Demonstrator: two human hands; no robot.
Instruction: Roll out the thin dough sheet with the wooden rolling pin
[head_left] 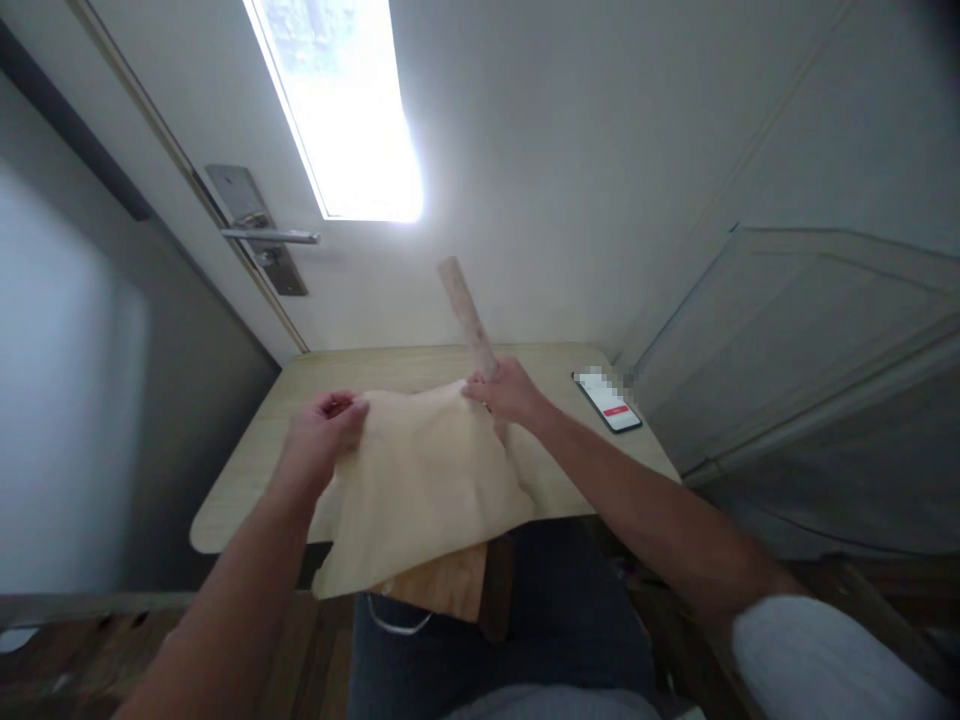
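A pale beige sheet, which could be cloth or leather, hangs over the near edge of the table and partly covers a wooden board above my lap. At the sheet's upper left corner, my left hand pinches its edge. My right hand is closed on the upper right edge of the same sheet. From that right hand a pale, stick-like wooden piece slants up and to the left; whether the fingers grip it too is hard to see.
The light wood table stands against a white door with a bright window and a metal handle. On the table's right side lies a phone. A whitish loop shows below the board.
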